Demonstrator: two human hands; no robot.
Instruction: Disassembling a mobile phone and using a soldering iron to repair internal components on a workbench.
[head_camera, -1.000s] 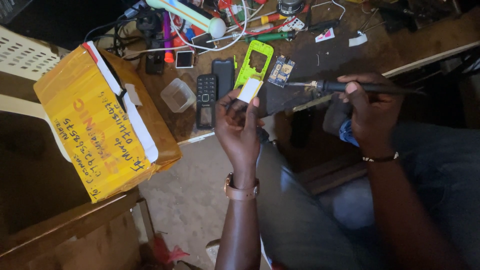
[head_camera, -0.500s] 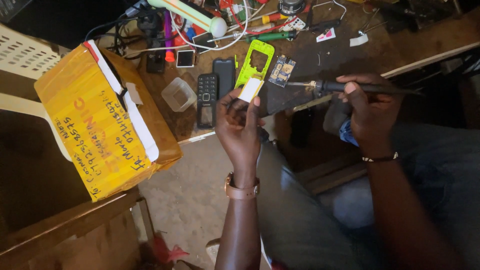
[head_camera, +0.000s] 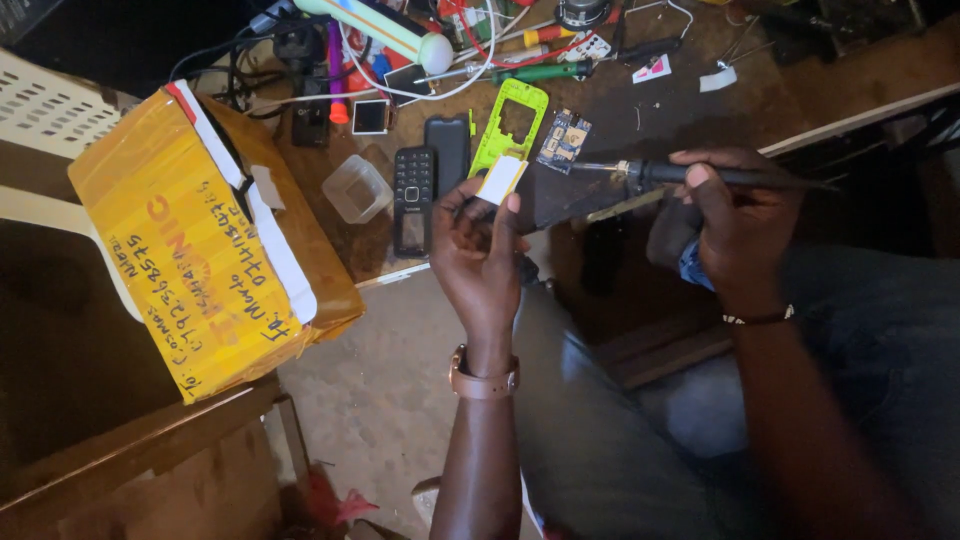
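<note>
Yellow taped carton: at nine o'clock, unmoved.
Workbench: twelve o'clock, strewn with tools.
Right hand: closed on a soldering iron, tip now drawn slightly nearer the left hand than a second ago.
Left hand: fingers pinched together on a small white part, held above the bench edge, steady.
Black keypad phone: eleven o'clock, untouched.

Left of frame: a yellow taped cardboard box with handwriting rests tilted on the bench edge. Right of it, a small clear plastic container. At upper centre lie a black keypad phone, a black phone back cover, a lime-green phone frame and a small blue circuit board. Tangled cables and screwdrivers occupy the top edge.
</note>
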